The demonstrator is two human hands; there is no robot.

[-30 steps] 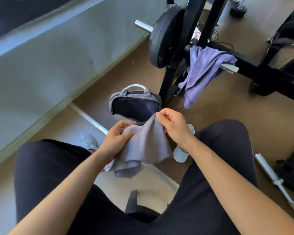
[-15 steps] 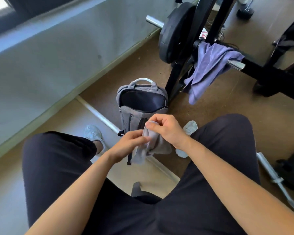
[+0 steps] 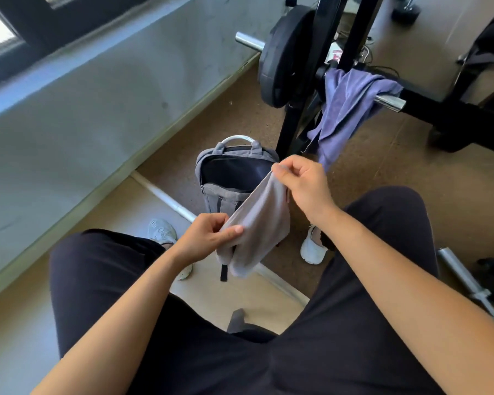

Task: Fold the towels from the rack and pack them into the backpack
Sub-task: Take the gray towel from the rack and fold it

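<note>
While the right hand (image 3: 305, 185) pinches one upper corner of the grey towel (image 3: 260, 220) between thumb and forefinger, its other fingers curled loosely behind, the left hand (image 3: 203, 238) grips the opposite end lower down, thumb on top of the cloth and fingers wrapped under it. The towel is stretched on a slant between the two hands, folded lengthwise into a narrow band, and its slack lower part hangs below the left hand. Both forearms reach forward from the bottom corners of the view, the right wrist raised higher than the left, above the person's dark-clad thighs.

Just behind the towel, the grey backpack (image 3: 228, 178) stands upright on the floor between the person's feet, its main compartment unzipped and gaping toward the hands; the towel's upper edge crosses in front of the right side of that opening. A white shoe (image 3: 311, 249) sits just right of the hanging cloth and another (image 3: 161, 230) to the left.

Beyond the backpack rises the black rack (image 3: 294, 121), close against the bag's far right corner. A purple towel (image 3: 345, 106) is draped over its chrome bar (image 3: 389, 101), hanging down near the right hand. A weight plate (image 3: 283, 58) hangs to the left of it. A grey wall (image 3: 69, 124) closes the left side, and open brown floor lies to the right of the rack's upright.
</note>
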